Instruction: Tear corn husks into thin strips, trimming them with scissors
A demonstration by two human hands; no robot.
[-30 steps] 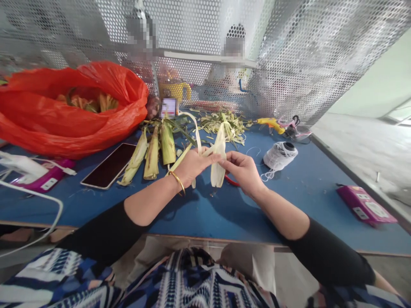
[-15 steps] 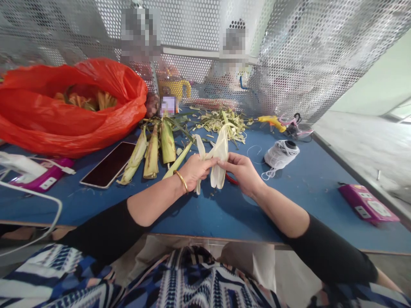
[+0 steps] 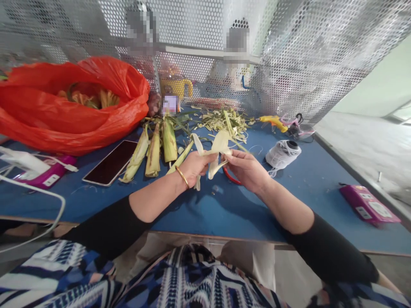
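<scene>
Both hands meet above the middle of the blue table [image 3: 224, 209]. My left hand [image 3: 195, 166], with a gold bangle on the wrist, pinches a pale corn husk leaf [image 3: 220, 147] along with a thinner strip. My right hand [image 3: 245, 169] grips the same husk leaf from the right, its fingers closed on the lower part. The leaf is bent over between the two hands. Red scissor handles [image 3: 228, 175] lie on the table just under my right hand.
Three husked corn ears [image 3: 154, 149] lie left of my hands, beside a dark phone [image 3: 111, 162]. An orange bag [image 3: 70, 107] of husks sits far left. Husk scraps [image 3: 224, 120], a white thread spool [image 3: 282, 154], a yellow glue gun [image 3: 272, 122] and pink boxes [image 3: 369, 205] surround them.
The husk leaf stood upright between my hands; now its top is folded over and my hands have turned it, staying close together.
</scene>
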